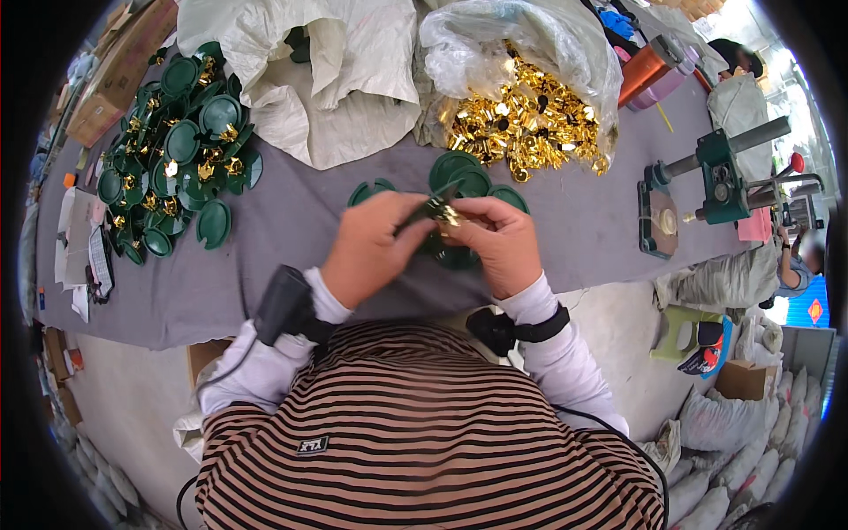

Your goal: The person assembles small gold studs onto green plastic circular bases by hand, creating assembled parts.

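My left hand pinches a dark green plastic disc, tilted nearly edge-on and partly hidden by the fingers. Fingers of my right hand close around a shiny gold metal clip, which touches the disc. Just beyond and beneath both hands lie several loose green discs without clips. Over on the left is a heap of green discs fitted with gold clips. A clear plastic bag at the back spills a pile of gold clips.
A white woven sack lies at the back middle. On the right stand a green hand press and an orange bottle. Papers rest by the left edge of the grey-covered table. Another person is far right.
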A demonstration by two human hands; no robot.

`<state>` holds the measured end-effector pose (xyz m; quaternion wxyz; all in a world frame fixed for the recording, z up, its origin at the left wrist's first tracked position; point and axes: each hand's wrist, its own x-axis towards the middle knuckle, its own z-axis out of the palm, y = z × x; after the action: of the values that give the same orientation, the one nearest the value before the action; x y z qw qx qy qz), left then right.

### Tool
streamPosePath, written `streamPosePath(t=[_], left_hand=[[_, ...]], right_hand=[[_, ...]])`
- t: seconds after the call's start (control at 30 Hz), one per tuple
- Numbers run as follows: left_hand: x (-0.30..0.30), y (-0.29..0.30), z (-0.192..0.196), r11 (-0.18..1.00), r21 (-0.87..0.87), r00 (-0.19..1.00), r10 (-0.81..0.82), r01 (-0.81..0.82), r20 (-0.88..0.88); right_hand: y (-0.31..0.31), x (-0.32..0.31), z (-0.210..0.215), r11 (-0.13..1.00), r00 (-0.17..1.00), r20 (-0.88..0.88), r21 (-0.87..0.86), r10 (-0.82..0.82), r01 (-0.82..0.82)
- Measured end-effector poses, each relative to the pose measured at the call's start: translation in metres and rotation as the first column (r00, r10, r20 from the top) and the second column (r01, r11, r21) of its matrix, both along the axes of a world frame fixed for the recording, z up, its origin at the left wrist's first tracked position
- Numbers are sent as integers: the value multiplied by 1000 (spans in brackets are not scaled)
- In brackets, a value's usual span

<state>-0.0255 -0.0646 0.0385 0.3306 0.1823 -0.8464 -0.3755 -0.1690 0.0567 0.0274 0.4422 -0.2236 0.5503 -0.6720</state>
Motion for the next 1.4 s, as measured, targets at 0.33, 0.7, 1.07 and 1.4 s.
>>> streamPosePath(t=[0.33,0.7,1.07,1.4], left_hand=[[94,-199,73,472,-633,738,628,-613,-246],[22,-48,-43,964,-238,960,-49,117,275],[30,-72,-34,925,-280,905,331,-256,267],[19,-56,-14,899,337,959,276,-280,60]], right_hand=[[24,-106,-12,927,376,-923,68,-82,368],[-1,-123,-38,937,174,-978,166,116,308],[6,-38,12,958,932,-256,-195,-257,211],[-19,17,-7,944,901,-376,-315,-215,94]])
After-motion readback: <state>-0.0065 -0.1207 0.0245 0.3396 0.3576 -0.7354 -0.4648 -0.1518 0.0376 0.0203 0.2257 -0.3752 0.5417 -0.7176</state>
